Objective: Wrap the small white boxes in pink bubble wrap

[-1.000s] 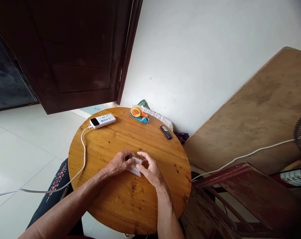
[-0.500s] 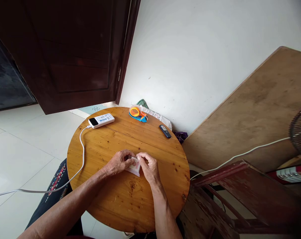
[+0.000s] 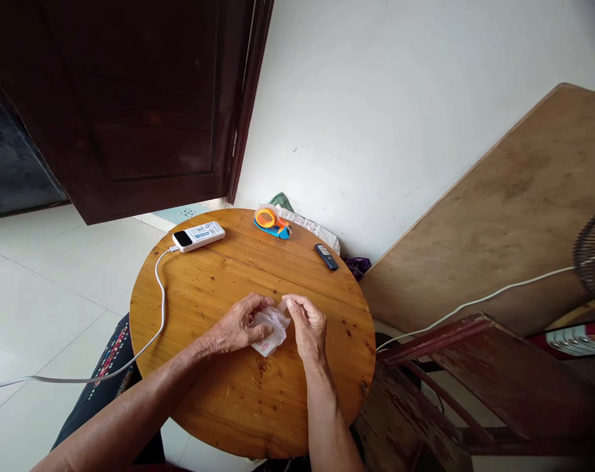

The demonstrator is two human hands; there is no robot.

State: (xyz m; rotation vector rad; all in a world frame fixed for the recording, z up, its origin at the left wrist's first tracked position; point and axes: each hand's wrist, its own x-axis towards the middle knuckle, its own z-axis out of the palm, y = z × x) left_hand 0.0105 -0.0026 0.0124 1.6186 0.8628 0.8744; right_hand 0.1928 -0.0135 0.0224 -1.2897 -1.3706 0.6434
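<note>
Both my hands meet at the middle of a round wooden table [image 3: 219,406]. My left hand [image 3: 236,326] is closed on a small clear plastic packet [image 3: 270,331] with something white and a bit of red inside. My right hand [image 3: 308,324] pinches the packet's upper right edge between thumb and fingers. The packet is held just above the tabletop, crumpled between the two hands.
A white power bank [image 3: 198,236] with a white cable [image 3: 157,308] lies at the table's far left. An orange and blue tape dispenser [image 3: 270,221] and a small dark device [image 3: 326,256] sit at the far edge. A wooden board [image 3: 499,216] leans against the wall; a red-brown chair [image 3: 479,387] stands at right.
The packet was pressed flat on the table under both hands; now it is lifted and crumpled, and my right hand has turned to pinch its upper edge.
</note>
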